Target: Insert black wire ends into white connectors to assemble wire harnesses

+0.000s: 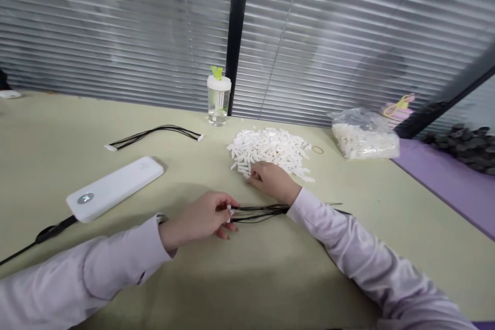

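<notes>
Grey blinds hang behind a pale green table [58, 129]. Low in the middle, the left hand [201, 219] pinches the white end of a black wire bunch [257, 212]. Just above it, the right hand [273, 179] rests curled on the white plug pile [270, 152], gripping nothing I can see. I think a bump might scatter plugs

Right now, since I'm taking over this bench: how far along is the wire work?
One finished cable lies aside with white plugs at both ends. The left hand pinches the plug end of a black wire bundle while the right hand reaches into the plug pile. Most plugs, and a full bag, remain.
</notes>
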The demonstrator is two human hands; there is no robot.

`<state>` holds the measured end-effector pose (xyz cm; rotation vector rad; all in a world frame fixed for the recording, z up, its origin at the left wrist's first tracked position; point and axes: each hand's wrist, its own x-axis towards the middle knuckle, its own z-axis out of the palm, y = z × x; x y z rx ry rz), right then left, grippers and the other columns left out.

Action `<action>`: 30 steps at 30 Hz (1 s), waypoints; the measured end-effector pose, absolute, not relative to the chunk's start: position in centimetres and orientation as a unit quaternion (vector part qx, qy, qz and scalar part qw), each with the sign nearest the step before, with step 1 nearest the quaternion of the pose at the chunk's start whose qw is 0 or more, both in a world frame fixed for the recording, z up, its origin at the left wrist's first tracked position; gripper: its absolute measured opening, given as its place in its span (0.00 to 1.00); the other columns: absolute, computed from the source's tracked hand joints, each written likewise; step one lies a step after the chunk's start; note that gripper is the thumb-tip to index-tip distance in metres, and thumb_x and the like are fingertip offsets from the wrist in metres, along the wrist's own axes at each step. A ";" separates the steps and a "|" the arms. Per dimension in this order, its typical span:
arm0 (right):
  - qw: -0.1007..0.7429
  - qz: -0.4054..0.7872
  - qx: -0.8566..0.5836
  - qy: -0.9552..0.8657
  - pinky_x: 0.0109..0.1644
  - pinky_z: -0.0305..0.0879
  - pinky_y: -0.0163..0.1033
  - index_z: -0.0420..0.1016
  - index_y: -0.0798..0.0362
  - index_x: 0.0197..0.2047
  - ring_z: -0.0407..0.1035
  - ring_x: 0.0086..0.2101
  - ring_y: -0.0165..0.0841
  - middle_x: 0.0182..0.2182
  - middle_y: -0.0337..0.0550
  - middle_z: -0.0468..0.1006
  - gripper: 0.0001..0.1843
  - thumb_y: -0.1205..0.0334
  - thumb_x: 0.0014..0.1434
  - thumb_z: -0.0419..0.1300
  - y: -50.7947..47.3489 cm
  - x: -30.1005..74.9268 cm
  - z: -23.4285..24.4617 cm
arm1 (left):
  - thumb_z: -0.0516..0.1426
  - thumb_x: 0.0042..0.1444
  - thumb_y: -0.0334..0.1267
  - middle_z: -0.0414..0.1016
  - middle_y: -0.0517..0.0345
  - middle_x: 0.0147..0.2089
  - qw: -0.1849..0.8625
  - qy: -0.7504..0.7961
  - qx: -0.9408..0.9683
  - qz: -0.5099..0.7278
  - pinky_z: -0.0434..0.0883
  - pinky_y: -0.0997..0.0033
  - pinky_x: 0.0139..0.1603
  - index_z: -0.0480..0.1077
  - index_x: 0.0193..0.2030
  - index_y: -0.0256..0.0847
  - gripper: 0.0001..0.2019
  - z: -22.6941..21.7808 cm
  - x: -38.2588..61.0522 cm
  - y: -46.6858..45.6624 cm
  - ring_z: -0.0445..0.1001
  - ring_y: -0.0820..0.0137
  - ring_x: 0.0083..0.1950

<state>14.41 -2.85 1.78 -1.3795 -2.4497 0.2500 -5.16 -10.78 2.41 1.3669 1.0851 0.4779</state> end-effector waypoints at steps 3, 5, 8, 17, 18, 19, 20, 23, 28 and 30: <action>0.188 0.122 -0.491 -0.842 0.36 0.60 0.36 0.66 0.60 0.28 0.62 0.29 0.26 0.26 0.39 0.67 0.12 0.58 0.56 0.54 -3.3 14.5 1.4 | 0.50 0.53 0.42 0.69 0.56 0.29 0.603 0.473 0.608 0.207 0.69 0.71 0.29 0.66 0.42 0.34 0.15 2.5 -5.1 -10.6 0.72 0.69 0.32; 0.215 0.170 -0.488 -0.829 0.34 0.61 0.35 0.65 0.59 0.30 0.63 0.28 0.25 0.25 0.39 0.68 0.12 0.58 0.57 0.53 -4.1 15.1 2.0 | 0.50 0.53 0.45 0.69 0.57 0.30 0.592 0.474 0.615 0.214 0.67 0.74 0.28 0.67 0.40 0.35 0.16 2.5 -4.8 -10.3 0.70 0.73 0.29; 0.245 0.267 -0.463 -0.809 0.30 0.62 0.31 0.64 0.59 0.33 0.65 0.26 0.24 0.24 0.39 0.69 0.14 0.54 0.57 0.52 -5.9 15.7 3.0 | 0.49 0.54 0.47 0.68 0.57 0.32 0.583 0.477 0.620 0.221 0.64 0.77 0.25 0.68 0.41 0.36 0.17 2.4 -4.3 -10.3 0.68 0.76 0.27; 0.303 0.357 -0.399 -0.789 0.31 0.60 0.29 0.71 0.57 0.35 0.63 0.28 0.23 0.26 0.40 0.70 0.10 0.61 0.58 0.51 -10.5 14.8 3.8 | 0.53 0.52 0.42 0.67 0.59 0.35 0.602 0.478 0.606 0.206 0.62 0.81 0.18 0.61 0.48 0.42 0.16 2.7 -3.8 -12.1 0.71 0.74 0.30; 0.310 0.344 -0.391 -0.796 0.32 0.60 0.29 0.72 0.56 0.35 0.63 0.29 0.23 0.28 0.40 0.70 0.09 0.63 0.58 0.51 -10.7 14.7 3.8 | 0.53 0.52 0.41 0.67 0.60 0.34 0.606 0.472 0.607 0.207 0.63 0.81 0.19 0.62 0.45 0.41 0.14 2.7 -3.8 -12.2 0.71 0.74 0.31; 0.315 0.326 -0.381 -0.806 0.33 0.59 0.29 0.72 0.56 0.35 0.63 0.30 0.23 0.29 0.40 0.71 0.09 0.64 0.58 0.52 -10.9 14.6 3.8 | 0.53 0.52 0.40 0.67 0.60 0.33 0.609 0.466 0.608 0.207 0.65 0.81 0.21 0.63 0.43 0.40 0.12 2.7 -3.8 -12.2 0.71 0.74 0.32; 0.318 0.307 -0.368 -0.818 0.34 0.59 0.29 0.72 0.56 0.36 0.64 0.30 0.23 0.29 0.41 0.71 0.08 0.66 0.58 0.52 -11.0 14.6 3.8 | 0.53 0.52 0.40 0.68 0.60 0.32 0.610 0.462 0.609 0.207 0.66 0.81 0.22 0.64 0.40 0.39 0.10 2.6 -3.8 -12.2 0.70 0.74 0.33; 0.317 0.270 -0.339 -0.844 0.34 0.60 0.29 0.72 0.56 0.38 0.64 0.31 0.23 0.30 0.42 0.71 0.09 0.67 0.58 0.51 -11.2 14.6 3.8 | 0.53 0.52 0.42 0.69 0.60 0.32 0.607 0.457 0.617 0.205 0.67 0.80 0.24 0.65 0.37 0.39 0.10 2.4 -3.9 -12.2 0.70 0.73 0.34; 0.318 0.266 -0.334 -0.847 0.34 0.60 0.28 0.73 0.57 0.39 0.64 0.31 0.23 0.31 0.42 0.71 0.10 0.68 0.58 0.51 -11.1 14.7 3.8 | 0.52 0.52 0.45 0.70 0.59 0.32 0.597 0.468 0.621 0.198 0.67 0.79 0.23 0.67 0.38 0.39 0.12 2.4 -3.9 -12.3 0.71 0.72 0.34; 0.323 0.262 -0.330 -0.847 0.34 0.60 0.28 0.73 0.57 0.39 0.64 0.31 0.22 0.31 0.42 0.71 0.10 0.69 0.58 0.51 -11.1 14.6 3.7 | 0.53 0.52 0.45 0.70 0.59 0.30 0.594 0.473 0.621 0.192 0.67 0.79 0.23 0.67 0.37 0.39 0.12 2.4 -3.8 -12.3 0.71 0.73 0.32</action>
